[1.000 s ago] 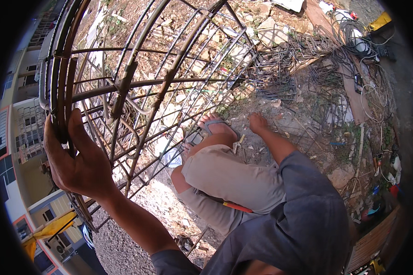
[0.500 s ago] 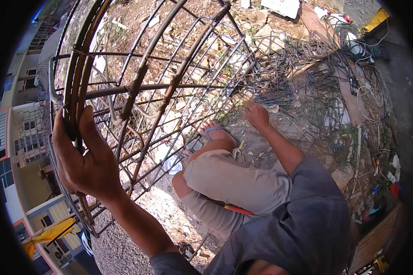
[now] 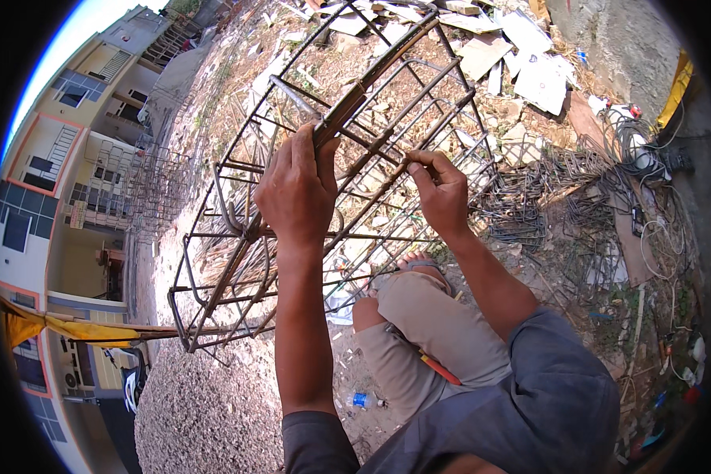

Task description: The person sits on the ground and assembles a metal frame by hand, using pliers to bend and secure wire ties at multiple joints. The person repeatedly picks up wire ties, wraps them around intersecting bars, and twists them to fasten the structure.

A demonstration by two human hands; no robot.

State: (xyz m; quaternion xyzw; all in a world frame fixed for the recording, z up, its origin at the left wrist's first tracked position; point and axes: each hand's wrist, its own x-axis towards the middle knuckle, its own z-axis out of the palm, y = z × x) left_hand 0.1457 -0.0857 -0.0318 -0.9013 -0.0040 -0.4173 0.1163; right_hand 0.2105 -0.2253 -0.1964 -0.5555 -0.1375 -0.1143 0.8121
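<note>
A cage of rusty steel rebar (image 3: 383,65), long bars crossed by bent stirrups, stands tilted in front of me. My left hand (image 3: 296,193) is closed around its dark upper bars, thumb on the right side and fingers on the left. My right hand (image 3: 444,193) is at the cage's right side, thumb and forefinger pinched together against a crossing of bars. Whatever small thing may be between those fingertips is too small to make out. Below the hands, the lower left end of the cage hangs over pale ground.
Bent rebar stirrups (image 3: 517,205) lie heaped to the right, near tangled cables (image 3: 636,154). Broken boards (image 3: 537,83) litter the far ground. A gravel pile (image 3: 205,411) and a plastic bottle (image 3: 362,400) are near me. An orange-handled tool (image 3: 438,369) lies against my trousers.
My view has shifted, and the cage appears farther right and more whole. My right hand has come up from over the ground to the bars. My left hand still grips the cage.
</note>
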